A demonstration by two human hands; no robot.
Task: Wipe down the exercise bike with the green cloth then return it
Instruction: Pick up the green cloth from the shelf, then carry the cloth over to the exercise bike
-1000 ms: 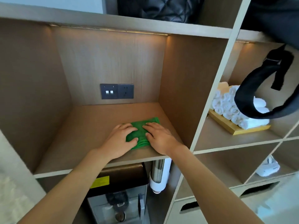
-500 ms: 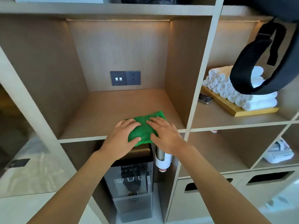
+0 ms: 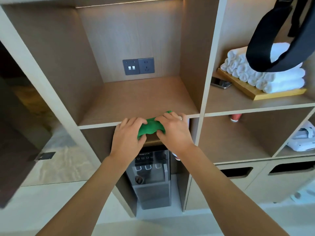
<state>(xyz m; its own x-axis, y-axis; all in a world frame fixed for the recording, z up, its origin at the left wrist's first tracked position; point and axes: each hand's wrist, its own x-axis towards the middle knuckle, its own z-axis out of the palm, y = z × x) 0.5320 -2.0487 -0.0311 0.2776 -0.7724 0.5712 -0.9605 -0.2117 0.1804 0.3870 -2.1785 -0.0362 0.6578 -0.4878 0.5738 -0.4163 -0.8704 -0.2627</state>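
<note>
Gripping the green cloth [image 3: 150, 127] between my left hand [image 3: 127, 135] and right hand [image 3: 172, 130], I hold it bunched at the shelf [image 3: 136, 99] front edge; soft, light and floppy, it seems best gathered in a fistful. Beyond, a socket [image 3: 139, 66].

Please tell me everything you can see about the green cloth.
The green cloth is bright green, soft and fuzzy-looking, like microfibre. It is bunched up, not flat. It sits at the front edge of the wooden shelf, partly over that edge. The left hand and the right hand grip it from either side, hiding its ends.
</note>
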